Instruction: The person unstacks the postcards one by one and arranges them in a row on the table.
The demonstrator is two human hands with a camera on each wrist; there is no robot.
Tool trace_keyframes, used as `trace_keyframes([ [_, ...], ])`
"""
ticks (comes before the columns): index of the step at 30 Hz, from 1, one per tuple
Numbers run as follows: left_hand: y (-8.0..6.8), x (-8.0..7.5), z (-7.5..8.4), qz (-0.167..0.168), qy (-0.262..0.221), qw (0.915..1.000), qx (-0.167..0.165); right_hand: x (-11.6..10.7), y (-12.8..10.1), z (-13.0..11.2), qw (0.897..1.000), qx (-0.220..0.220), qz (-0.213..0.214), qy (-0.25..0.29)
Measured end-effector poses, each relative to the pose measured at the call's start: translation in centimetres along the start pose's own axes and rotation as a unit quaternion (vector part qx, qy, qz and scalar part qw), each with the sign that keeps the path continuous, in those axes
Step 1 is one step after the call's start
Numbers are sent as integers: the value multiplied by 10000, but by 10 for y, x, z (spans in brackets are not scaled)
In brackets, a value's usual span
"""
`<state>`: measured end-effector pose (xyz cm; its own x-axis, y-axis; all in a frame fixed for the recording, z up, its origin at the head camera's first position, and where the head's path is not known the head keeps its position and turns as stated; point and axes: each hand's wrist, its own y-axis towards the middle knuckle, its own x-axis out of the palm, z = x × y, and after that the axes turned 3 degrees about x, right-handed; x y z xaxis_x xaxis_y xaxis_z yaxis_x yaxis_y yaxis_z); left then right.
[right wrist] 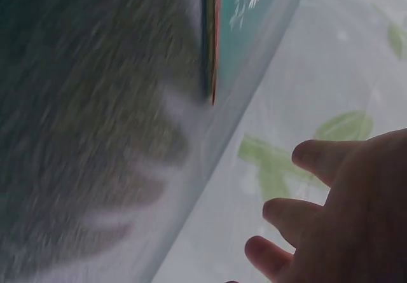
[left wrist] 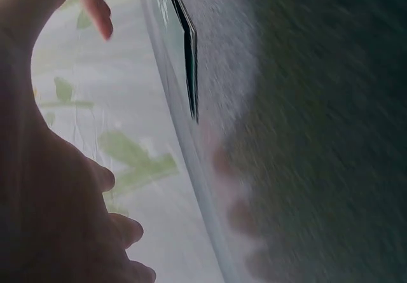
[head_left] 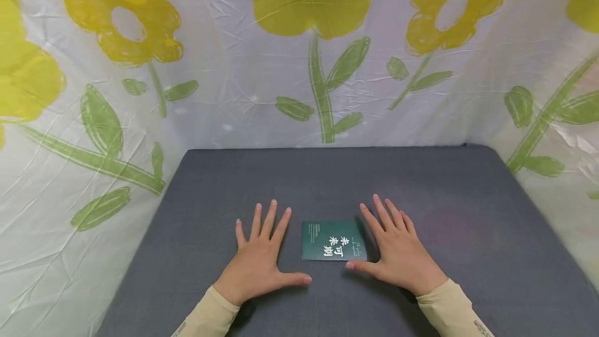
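Booklet (head_left: 334, 241) flat on the grey mat (head_left: 468, 233), and we frame it with both hands. Left hand (head_left: 262, 259) spread flat just left of the booklet, right hand (head_left: 398, 254) spread flat on its right, forefinger at the edge, so nearer. Neither grips anything. Its long axis runs left to right. Beyond the booklet, flowered sheeting (head_left: 299, 66).

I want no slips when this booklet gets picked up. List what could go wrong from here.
1. The green booklet lies flat on the grey mat, so fingers may struggle to get under its thin edge and could bend the cover.
2. The right hand sits close against it; a careless slide could push it toward the left hand rather than lift it.
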<state>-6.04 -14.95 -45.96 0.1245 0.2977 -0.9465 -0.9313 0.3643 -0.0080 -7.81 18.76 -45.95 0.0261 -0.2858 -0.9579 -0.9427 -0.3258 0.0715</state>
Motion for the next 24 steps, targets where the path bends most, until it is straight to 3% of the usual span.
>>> trace_keyframes([
  [8,19,7,12,-280,-119,9987,420,7,12,-15,9991,-257,-258,216],
  [15,33,13,21,-325,-79,9954,901,6,22,-27,9974,-381,-508,330],
  [24,50,12,33,-564,-95,9924,1092,6,34,-34,9964,-316,-785,40],
])
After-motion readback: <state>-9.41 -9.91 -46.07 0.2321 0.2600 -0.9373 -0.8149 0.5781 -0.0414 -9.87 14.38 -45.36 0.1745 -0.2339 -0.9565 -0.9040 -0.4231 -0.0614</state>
